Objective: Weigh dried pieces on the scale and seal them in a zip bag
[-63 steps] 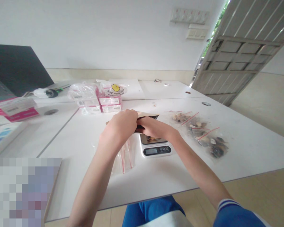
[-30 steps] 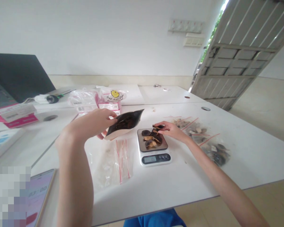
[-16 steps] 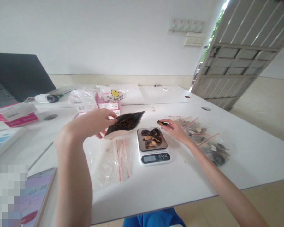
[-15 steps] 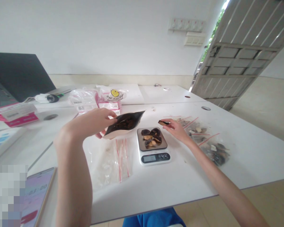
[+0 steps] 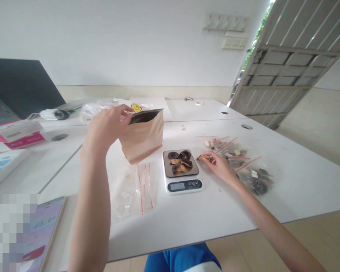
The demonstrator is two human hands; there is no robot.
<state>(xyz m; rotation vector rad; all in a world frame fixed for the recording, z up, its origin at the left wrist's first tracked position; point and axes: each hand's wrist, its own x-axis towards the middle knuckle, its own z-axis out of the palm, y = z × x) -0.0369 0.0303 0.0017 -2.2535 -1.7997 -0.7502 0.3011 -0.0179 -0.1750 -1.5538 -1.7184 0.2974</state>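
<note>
My left hand (image 5: 113,121) grips the top corner of a brown paper pouch (image 5: 144,138), which hangs upright above the table with its dark-lined mouth open. Between the fingertips of my right hand (image 5: 218,166) is a dried brown slice (image 5: 203,158), just right of the scale. The white digital kitchen scale (image 5: 170,186) carries several dark, curled dried slices (image 5: 180,161) on its brown plate. Its display is lit, but the figures are hard to read. Flat clear zip bags (image 5: 130,192) with red seals lie left of the scale, under the pouch.
Filled clear zip bags (image 5: 257,181) lie right of the scale beside my right forearm. A phone (image 5: 45,234) rests at the lower left. Pink-and-white boxes (image 5: 25,139), a dark monitor (image 5: 22,87) and plastic packaging (image 5: 95,109) stand farther back.
My left hand has raised the pouch and tipped it upright, so its brown front now faces me. My right hand, still pinching the slice, has lowered slightly beside the scale.
</note>
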